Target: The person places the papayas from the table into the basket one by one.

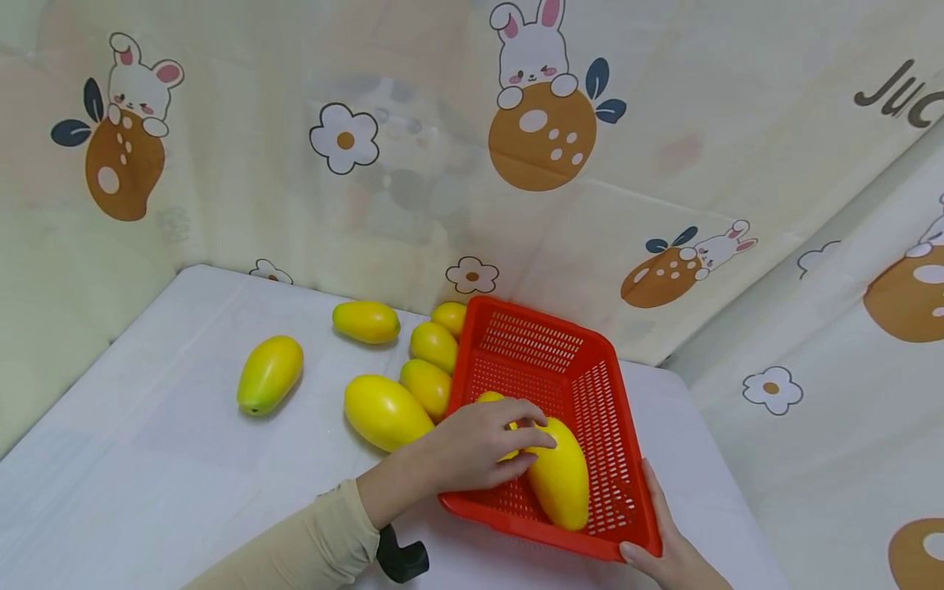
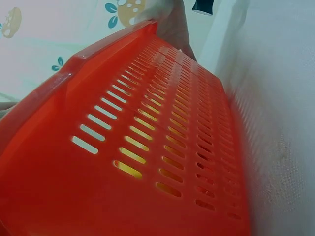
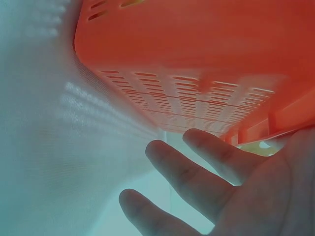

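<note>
Inside the red plastic basket (image 1: 509,526), my left hand (image 1: 472,449) reaches over the near rim from the left. Its fingers are loosely bent, with tips touching the top of a big yellow mango (image 1: 562,483) that lies lengthwise in the basket. Another yellow fruit (image 1: 490,397) shows partly behind and between those fingers, mostly covered. My right hand (image 1: 674,545) holds the basket's near right corner, thumb over the rim and fingers along the outer side. In the right wrist view several fingers of that right hand (image 3: 266,196) extend spread out below the slotted wall.
Left of the basket lie several yellow fruits, among them a large one (image 1: 383,410) and smaller ones (image 1: 433,347) against the wall. A green-tipped, papaya-like fruit (image 1: 270,375) lies farther left on the white table (image 1: 177,459). A printed curtain (image 1: 413,221) hangs behind.
</note>
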`<state>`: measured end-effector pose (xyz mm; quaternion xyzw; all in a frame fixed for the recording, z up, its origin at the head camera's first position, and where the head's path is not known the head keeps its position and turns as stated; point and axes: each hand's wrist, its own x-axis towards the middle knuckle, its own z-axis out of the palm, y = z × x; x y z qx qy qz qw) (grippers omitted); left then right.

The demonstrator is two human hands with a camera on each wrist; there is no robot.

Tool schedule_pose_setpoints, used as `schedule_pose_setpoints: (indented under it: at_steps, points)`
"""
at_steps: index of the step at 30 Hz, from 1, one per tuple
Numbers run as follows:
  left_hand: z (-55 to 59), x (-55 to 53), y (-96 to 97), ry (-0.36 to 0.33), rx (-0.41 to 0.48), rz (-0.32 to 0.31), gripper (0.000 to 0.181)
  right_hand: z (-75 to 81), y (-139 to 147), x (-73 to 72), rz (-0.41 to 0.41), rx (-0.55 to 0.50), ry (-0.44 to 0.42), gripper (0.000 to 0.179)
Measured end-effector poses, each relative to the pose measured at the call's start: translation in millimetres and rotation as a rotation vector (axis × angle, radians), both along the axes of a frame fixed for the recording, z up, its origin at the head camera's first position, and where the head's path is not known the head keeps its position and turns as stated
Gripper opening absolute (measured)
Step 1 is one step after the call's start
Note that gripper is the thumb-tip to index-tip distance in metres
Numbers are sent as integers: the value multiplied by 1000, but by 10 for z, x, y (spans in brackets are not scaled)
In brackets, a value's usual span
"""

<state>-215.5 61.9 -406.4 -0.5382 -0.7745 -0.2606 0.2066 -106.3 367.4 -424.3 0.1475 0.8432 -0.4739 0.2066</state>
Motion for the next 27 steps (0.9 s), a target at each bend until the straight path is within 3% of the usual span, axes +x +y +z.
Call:
schedule_pose_setpoints:
  at_steps: [9, 15, 19, 24, 27]
  points:
    - [4, -26, -11, 110, 148, 41, 25, -9, 3, 2, -7, -44, 5, 105]
    - [58, -114, -90, 154, 199, 101, 27, -17, -2, 6, -11, -52, 14, 104]
    - [118, -214, -206, 122, 221, 176, 29, -20, -5, 6, -7, -34, 12, 103]
    - [202, -371, -424, 16, 281, 282, 31, -21, 0, 5, -2, -36, 10, 101]
    - [259, -465, -587, -47, 309, 377, 32, -17, 5, 4, 3, -37, 8, 101]
